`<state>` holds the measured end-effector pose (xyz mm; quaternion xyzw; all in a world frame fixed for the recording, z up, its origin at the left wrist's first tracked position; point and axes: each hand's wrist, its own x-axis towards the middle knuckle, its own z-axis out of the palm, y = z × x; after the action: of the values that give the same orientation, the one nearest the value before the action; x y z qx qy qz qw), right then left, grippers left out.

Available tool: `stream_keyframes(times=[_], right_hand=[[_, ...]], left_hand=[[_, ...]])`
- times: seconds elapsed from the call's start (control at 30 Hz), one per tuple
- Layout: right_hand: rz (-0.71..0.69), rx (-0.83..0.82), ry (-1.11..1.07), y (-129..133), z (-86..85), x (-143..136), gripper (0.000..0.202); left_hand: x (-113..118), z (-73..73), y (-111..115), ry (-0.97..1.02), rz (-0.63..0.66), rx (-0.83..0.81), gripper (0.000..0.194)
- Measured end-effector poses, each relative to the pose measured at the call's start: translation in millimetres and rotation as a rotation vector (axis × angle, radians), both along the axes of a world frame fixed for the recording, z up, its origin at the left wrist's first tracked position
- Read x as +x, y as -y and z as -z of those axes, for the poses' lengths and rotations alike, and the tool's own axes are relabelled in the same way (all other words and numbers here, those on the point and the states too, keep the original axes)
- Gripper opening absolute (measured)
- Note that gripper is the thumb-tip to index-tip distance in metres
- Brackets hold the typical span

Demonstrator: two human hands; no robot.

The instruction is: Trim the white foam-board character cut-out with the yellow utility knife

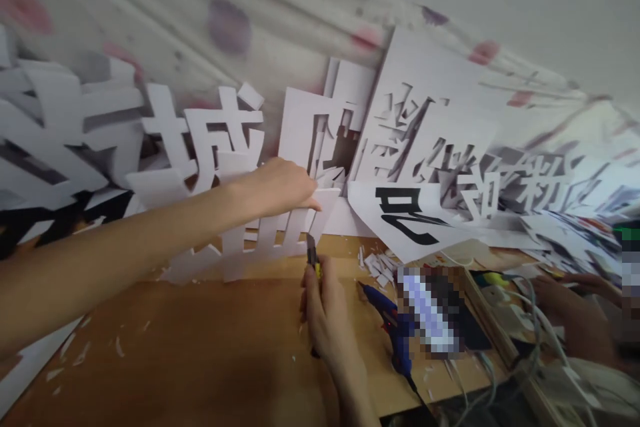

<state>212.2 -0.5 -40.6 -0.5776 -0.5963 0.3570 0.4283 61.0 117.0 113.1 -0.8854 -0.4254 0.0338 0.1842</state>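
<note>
My left hand reaches across from the left, its fingers closed on the upper right part of a white cut-out character. That piece is tilted and blurred just above the table, partly hidden by my forearm. My right hand grips a utility knife with a black and yellow handle. Its blade points up, close below my left hand and near the piece's right part. Behind, another white cut-out character stands upright, and a white board with cut openings leans beside it.
A blue glue gun lies right of my right hand, beside white scraps. A sheet with a black printed character lies behind it. A wooden-edged box with cables stands at right, near another person's hand. A patterned curtain hangs behind.
</note>
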Motion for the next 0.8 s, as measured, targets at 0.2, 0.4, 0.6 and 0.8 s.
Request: stream_keyframes(times=[0.2,0.4,0.6,0.8], right_hand=[[-0.025,-0.02,0.399,-16,-1.9,5,0.022],[-0.147,-0.089,0.337,-10,-3.5,5,0.025],[-0.196,-0.129,0.282,-7,-1.6,-7,0.025],[-0.153,-0.091,0.396,-15,-8.1,-13,0.024]], left_hand=[[13,21.8,-9,0.048,0.006,-0.052,0.048],[28,23.6,-4,0.005,0.04,-0.112,0.041],[30,26.3,-4,0.017,0.043,-0.101,0.037],[34,25.8,1,0.029,0.042,-0.113,0.033]])
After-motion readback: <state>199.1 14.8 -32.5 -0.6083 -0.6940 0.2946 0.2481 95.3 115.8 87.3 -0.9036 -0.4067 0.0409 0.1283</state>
